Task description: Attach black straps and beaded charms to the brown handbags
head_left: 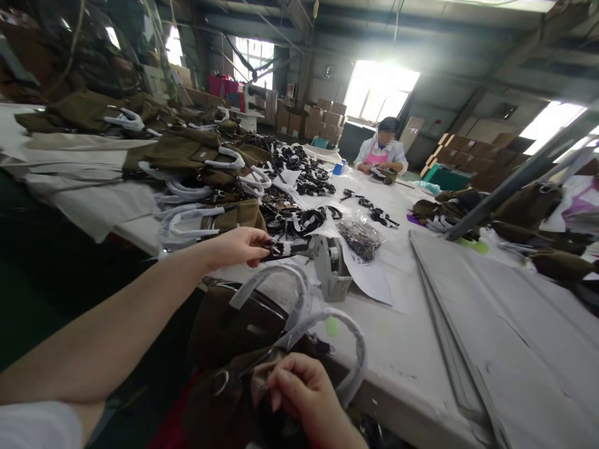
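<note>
My left hand (pixel 241 247) reaches over the table's near edge and pinches the end of a black strap (pixel 285 249) with metal fittings and white wrapping. Just right of the strap stands a grey tape dispenser (pixel 331 268). Low in the view, my right hand (pixel 304 386) is closed, thumb against fingers, at the top of an olive-brown handbag (pixel 224 399). What those fingers pinch is too small to make out. White-wrapped handles (pixel 358 349) arch up around this hand. A second brown bag (pixel 243 315) lies behind, against the table edge.
Black straps (pixel 304 171) heap across the middle of the table, beside piled olive bags (pixel 182 153) on the left. A plastic bag of small parts (pixel 360 237) lies past the dispenser. Grey boards (pixel 505 312) cover the right side. A co-worker (pixel 381 153) sits at the far end.
</note>
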A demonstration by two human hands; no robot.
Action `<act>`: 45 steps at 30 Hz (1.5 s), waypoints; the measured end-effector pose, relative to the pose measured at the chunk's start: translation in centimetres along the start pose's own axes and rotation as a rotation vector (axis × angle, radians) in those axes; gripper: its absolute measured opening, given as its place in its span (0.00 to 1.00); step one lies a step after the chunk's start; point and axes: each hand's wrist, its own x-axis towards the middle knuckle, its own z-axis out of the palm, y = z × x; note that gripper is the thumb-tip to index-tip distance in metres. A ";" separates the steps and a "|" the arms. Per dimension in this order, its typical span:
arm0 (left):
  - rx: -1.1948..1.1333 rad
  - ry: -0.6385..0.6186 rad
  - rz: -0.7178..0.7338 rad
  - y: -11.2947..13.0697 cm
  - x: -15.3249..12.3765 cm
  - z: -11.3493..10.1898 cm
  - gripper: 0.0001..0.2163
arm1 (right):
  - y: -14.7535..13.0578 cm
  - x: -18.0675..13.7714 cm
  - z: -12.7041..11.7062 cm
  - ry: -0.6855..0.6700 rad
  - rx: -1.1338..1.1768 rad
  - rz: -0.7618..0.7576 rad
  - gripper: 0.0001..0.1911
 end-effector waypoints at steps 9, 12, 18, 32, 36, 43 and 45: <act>0.567 -0.082 0.325 -4.2 -8.0 6.1 0.17 | -0.2 -1.3 -0.7 0.059 0.055 0.020 0.16; 0.605 -0.124 0.333 -6.7 -7.5 7.2 0.23 | 0.0 -1.6 -0.5 0.044 0.054 0.024 0.15; 0.608 -0.057 0.364 -6.2 -6.8 8.1 0.19 | 0.0 -1.9 -0.2 0.053 0.033 0.024 0.14; 0.393 0.139 -0.069 -7.9 -10.3 10.4 0.11 | -0.5 -0.4 0.1 0.189 0.093 0.143 0.18; 0.282 0.185 -0.016 -8.5 -10.7 10.6 0.13 | -0.5 -0.2 0.2 0.186 0.076 0.144 0.19; 0.554 0.372 0.097 -7.4 -6.3 7.1 0.16 | -0.2 -1.3 0.3 0.227 0.069 0.127 0.19; 0.690 0.422 0.050 -7.3 -4.7 6.4 0.15 | -0.2 -1.6 0.4 0.228 0.059 0.118 0.18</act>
